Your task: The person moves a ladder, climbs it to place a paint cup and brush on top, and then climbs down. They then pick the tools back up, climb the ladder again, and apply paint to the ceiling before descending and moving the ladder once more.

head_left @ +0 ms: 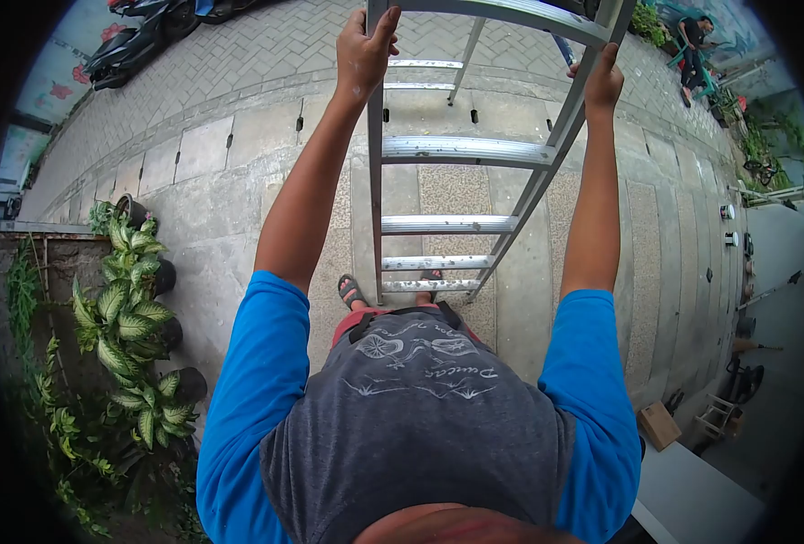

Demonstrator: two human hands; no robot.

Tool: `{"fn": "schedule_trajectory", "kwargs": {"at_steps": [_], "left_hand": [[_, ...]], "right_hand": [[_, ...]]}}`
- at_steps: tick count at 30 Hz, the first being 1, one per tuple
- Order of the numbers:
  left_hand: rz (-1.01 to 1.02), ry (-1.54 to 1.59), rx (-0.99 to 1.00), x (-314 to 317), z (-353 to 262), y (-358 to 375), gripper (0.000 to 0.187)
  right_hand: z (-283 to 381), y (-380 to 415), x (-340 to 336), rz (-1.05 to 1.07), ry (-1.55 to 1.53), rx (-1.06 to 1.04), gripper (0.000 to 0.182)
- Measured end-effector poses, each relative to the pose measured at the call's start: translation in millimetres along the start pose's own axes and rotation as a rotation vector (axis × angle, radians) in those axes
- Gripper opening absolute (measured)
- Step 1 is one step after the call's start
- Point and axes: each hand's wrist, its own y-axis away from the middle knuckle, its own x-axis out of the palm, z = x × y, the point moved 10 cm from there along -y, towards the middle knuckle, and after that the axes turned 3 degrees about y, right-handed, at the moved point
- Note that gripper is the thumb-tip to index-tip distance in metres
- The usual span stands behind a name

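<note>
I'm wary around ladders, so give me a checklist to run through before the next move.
1. Left hand gripping a side rail of the stepladder: ok, its fingers wrap the rail.
2. Right hand gripping the opposite rail: ok.
3. Ladder feet sitting firmly: cannot tell; they look near the paving, but the contact is unclear.
4. Hinge or braces locked: cannot tell; no lock shows clearly.
5. Closed footwear: not ok, I'd say; the sandals are open.
6. Potted plants away from the ladder: ok, they stand off to the left.
</note>
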Motion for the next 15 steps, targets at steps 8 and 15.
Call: {"fn": "schedule_trajectory", "kwargs": {"at_steps": [8, 15], "left_hand": [[-0.059, -0.012, -0.013, -6, 1, 3, 0.054], [-0.060, -0.082, 0.000, -20, -8, 4, 0.057]], "right_hand": [[1, 3, 0, -0.041, 0.042, 0.000, 0.091], [10, 13, 1, -0.060, 0.048, 0.006, 0.087]]}}
